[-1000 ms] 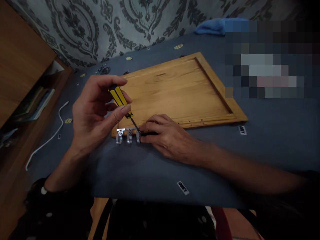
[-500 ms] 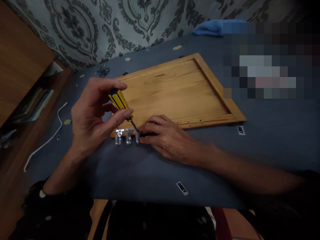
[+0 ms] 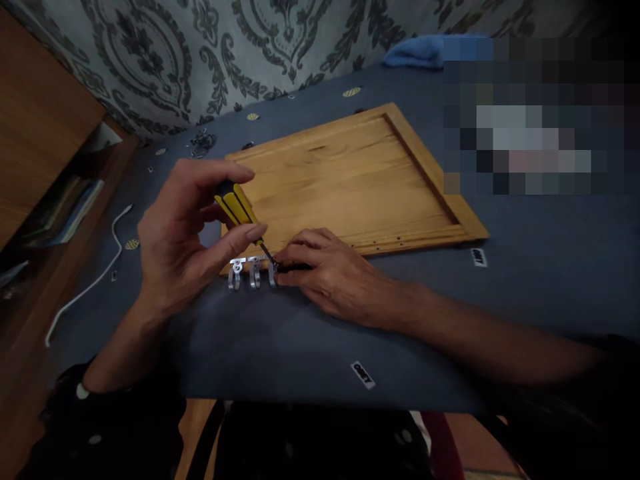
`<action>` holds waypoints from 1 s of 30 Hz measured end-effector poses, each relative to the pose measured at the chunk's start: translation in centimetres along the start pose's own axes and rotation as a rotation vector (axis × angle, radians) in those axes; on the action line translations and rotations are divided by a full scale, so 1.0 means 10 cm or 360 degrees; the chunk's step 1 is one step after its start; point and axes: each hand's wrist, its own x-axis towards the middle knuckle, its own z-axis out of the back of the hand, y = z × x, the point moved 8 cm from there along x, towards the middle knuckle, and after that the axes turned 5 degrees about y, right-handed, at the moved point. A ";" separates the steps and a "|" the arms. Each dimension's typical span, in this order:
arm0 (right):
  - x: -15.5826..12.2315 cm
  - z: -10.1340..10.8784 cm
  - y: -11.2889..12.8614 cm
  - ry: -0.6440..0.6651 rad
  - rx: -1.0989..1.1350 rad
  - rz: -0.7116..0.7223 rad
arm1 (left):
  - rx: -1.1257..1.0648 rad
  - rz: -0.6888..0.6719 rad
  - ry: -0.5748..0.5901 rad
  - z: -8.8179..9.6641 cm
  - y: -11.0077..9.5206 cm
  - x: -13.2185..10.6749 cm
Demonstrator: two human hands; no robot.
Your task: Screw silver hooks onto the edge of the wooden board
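My left hand (image 3: 173, 233) is closed around a yellow-and-black screwdriver (image 3: 237, 203), thumb along the lower handle and index finger over its top. The shaft slants down to the right, its tip meeting the rightmost metal hook (image 3: 273, 275) at the near edge of a wooden panel (image 3: 340, 180). On that same edge, further left, sit two more silver hooks (image 3: 236, 275). My right hand (image 3: 335, 277) rests on the panel's near edge, its fingertips pinched at the rightmost hook beside the screwdriver tip. Those fingers partly cover the hook, and the screw itself is too small to make out.
Small holes dot the panel's near edge to the right. Behind it lie a dark heap of small metal parts (image 3: 201, 143) and a blue cloth (image 3: 415, 52). A white cable (image 3: 95, 285) runs along the left of the blue-grey tablecloth (image 3: 300, 353), near a wooden shelf (image 3: 117, 157).
The whole view has shifted slightly. Both hands keep their places, with the screwdriver tip still at the rightmost hook; any turn of the handle is too slight to tell.
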 end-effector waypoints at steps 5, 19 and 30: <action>0.00 0.01 0.00 -0.0002 0.0015 -0.0008 | 0.0022 -0.0118 0.0094 0.00 -0.03 0.06; 0.00 0.01 0.00 0.0004 0.0022 -0.0004 | 0.0010 0.0217 -0.0107 -0.01 -0.03 0.03; 0.00 0.01 0.02 0.0002 -0.0003 -0.0033 | 0.0011 0.0084 0.0123 -0.04 -0.06 0.04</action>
